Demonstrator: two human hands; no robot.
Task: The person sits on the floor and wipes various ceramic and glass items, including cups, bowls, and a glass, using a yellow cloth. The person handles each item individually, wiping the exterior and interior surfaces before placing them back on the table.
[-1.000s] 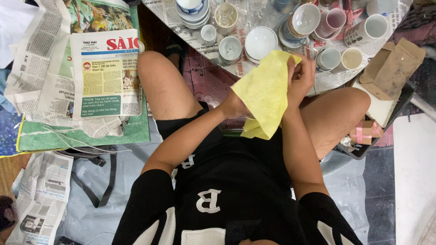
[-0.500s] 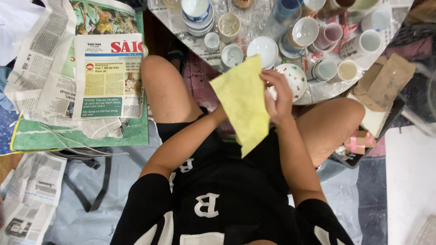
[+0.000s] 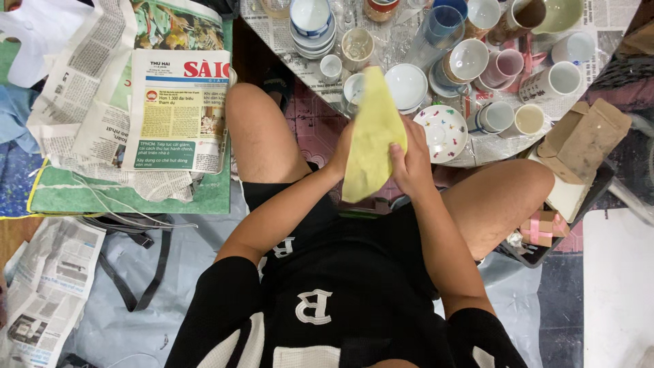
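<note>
I see soft yellow cloth (image 3: 371, 136) upright, long axis vertical, between both hands. Right hand (image 3: 412, 163) grip closed on its right edge; left hand (image 3: 340, 153) behind cloth, grip unclear. Speckled white saucer (image 3: 441, 131) just right.

A pale yellow cloth (image 3: 371, 136) hung near the centre of the frame, slightly above the middle. It was soft, plain and unpatterned, folded into a long, narrow shape that stood nearly upright, with a rounded top end toward the upper part of the frame and a squarer bottom edge lower down. It was held on 2 sides: the left hand (image 3: 343, 151) was mostly hidden behind its left edge, and the right hand (image 3: 411, 160) gripped its right edge.
</note>
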